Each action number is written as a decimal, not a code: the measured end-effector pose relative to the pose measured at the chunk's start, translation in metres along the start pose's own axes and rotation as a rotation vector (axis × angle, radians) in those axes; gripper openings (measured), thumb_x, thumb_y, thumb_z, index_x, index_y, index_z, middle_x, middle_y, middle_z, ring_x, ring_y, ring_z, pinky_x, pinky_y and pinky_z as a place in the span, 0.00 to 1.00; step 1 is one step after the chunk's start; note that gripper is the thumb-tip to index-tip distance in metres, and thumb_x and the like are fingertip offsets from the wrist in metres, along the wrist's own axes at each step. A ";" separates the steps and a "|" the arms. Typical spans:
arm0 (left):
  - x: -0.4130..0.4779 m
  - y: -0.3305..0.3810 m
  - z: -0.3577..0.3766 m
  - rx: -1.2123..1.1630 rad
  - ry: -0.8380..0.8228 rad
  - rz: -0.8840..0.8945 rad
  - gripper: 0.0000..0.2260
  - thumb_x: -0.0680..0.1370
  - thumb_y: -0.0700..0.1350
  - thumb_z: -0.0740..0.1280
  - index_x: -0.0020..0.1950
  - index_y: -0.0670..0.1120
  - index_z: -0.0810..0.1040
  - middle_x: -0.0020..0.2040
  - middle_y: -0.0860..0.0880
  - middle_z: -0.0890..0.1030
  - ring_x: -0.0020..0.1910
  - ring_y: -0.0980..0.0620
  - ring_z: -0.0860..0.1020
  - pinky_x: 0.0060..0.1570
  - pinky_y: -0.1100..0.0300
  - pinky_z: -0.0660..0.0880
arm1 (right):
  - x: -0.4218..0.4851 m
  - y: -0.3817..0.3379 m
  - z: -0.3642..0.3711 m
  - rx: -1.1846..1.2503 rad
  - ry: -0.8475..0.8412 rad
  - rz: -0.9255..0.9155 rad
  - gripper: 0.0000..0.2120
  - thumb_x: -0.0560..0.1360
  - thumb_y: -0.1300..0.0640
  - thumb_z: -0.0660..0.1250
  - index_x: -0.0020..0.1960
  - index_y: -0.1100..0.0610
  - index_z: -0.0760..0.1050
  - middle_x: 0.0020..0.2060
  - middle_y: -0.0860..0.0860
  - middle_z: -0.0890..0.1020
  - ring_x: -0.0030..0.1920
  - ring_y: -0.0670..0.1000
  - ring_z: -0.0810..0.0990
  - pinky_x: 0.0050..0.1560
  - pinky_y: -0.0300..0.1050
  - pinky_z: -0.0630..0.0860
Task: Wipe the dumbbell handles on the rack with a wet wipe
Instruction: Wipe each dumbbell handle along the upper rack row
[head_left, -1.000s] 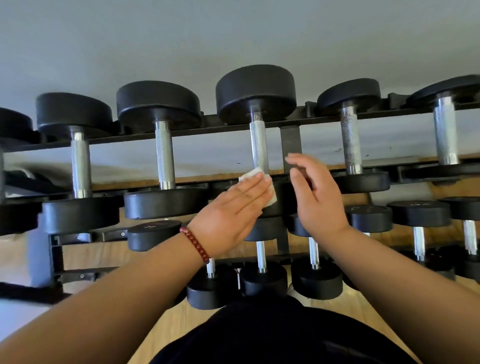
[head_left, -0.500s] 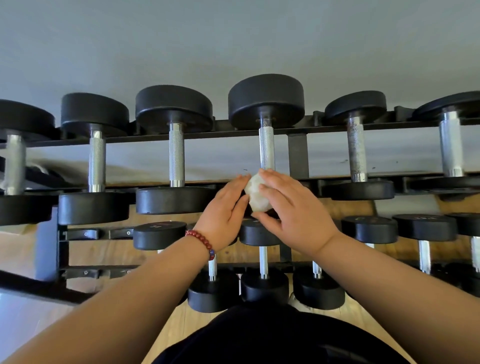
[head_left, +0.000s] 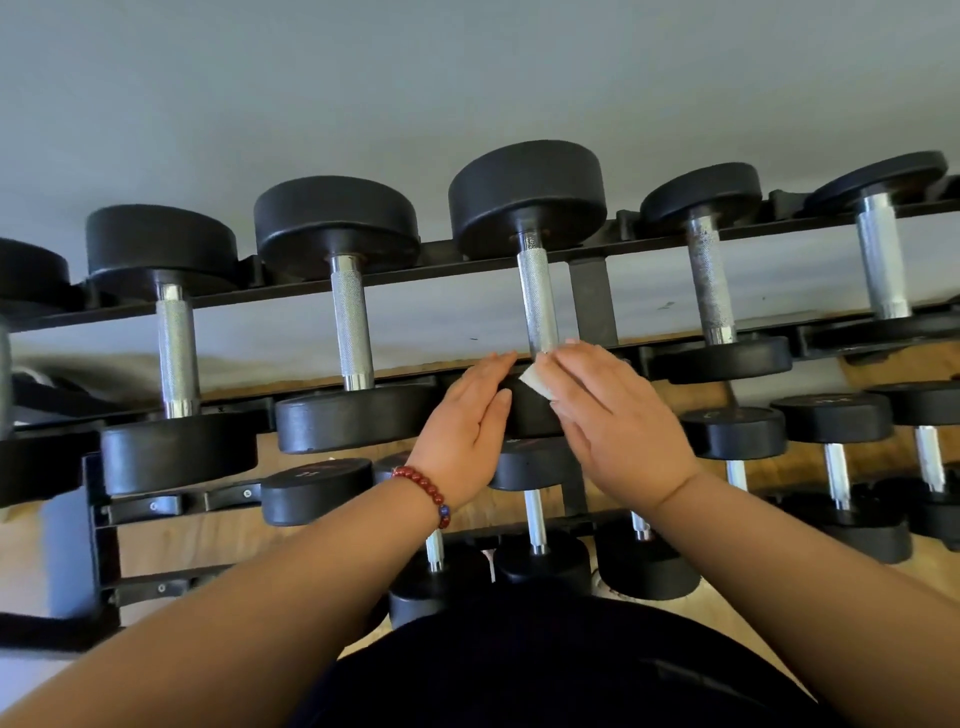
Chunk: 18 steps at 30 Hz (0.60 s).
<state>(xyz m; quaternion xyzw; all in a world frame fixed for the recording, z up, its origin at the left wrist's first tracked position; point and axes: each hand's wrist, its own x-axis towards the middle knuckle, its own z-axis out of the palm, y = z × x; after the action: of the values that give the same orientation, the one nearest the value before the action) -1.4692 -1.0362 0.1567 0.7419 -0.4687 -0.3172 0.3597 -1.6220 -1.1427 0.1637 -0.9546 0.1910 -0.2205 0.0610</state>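
just under the centre handle (head_left: 537, 296) — wet wipe (head_left: 537, 384) between right fingers (head_left: 576, 364), left fingers (head_left: 493, 370) slack — end labels (head_left: 310, 473) illegible

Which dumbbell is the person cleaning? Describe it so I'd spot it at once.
Look along the top shelf of the black rack to the upright strut near its middle. The dumbbell lies just left of that strut. Unlike its neighbours, it has the left hand and right hand meeting at the near end of its handle, the right pinching a white wet wipe.
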 end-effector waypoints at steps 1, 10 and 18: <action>0.000 0.000 -0.001 0.008 -0.010 0.002 0.20 0.84 0.45 0.54 0.77 0.52 0.62 0.76 0.51 0.64 0.75 0.57 0.60 0.75 0.59 0.57 | -0.004 0.004 -0.001 0.007 0.013 0.047 0.20 0.81 0.59 0.54 0.70 0.65 0.69 0.65 0.60 0.75 0.69 0.58 0.69 0.73 0.47 0.63; -0.001 0.003 -0.002 -0.027 -0.002 -0.004 0.19 0.84 0.45 0.53 0.76 0.52 0.63 0.74 0.52 0.67 0.74 0.57 0.62 0.74 0.54 0.60 | -0.015 0.012 0.003 -0.131 -0.059 -0.090 0.21 0.79 0.62 0.55 0.72 0.63 0.64 0.70 0.60 0.71 0.72 0.59 0.67 0.69 0.52 0.66; 0.006 0.023 0.004 0.016 -0.013 0.051 0.19 0.84 0.46 0.52 0.76 0.50 0.62 0.76 0.53 0.63 0.73 0.64 0.54 0.72 0.67 0.49 | -0.026 -0.020 0.008 0.167 0.037 0.263 0.22 0.84 0.55 0.48 0.74 0.64 0.61 0.74 0.56 0.62 0.76 0.55 0.57 0.77 0.43 0.52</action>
<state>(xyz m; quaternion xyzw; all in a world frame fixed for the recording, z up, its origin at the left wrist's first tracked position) -1.4815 -1.0496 0.1729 0.7305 -0.4923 -0.3089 0.3587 -1.6330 -1.1137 0.1499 -0.9086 0.2965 -0.2434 0.1652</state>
